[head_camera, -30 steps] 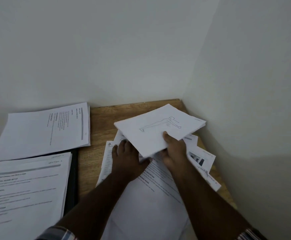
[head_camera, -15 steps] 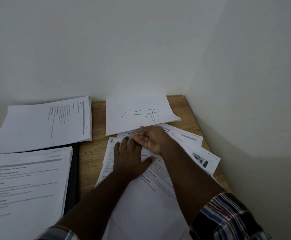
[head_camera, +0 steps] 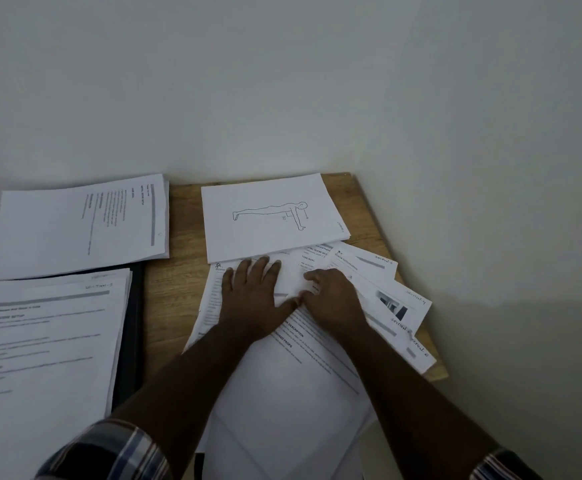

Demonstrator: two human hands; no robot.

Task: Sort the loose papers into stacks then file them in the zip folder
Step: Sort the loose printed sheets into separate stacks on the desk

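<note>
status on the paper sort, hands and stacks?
Left hand flat on loose papers; right hand on them too, grip unclear. Plank-drawing stack set down at table's back. Folder under left stack, nothing filed.

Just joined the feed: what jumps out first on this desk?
Both hands, left hand and right hand, rest on the fanned spread of loose white printed papers at centre-right. Just beyond them lies a white stack topped by a push-up line drawing. Two more white printed stacks sit left.
</note>
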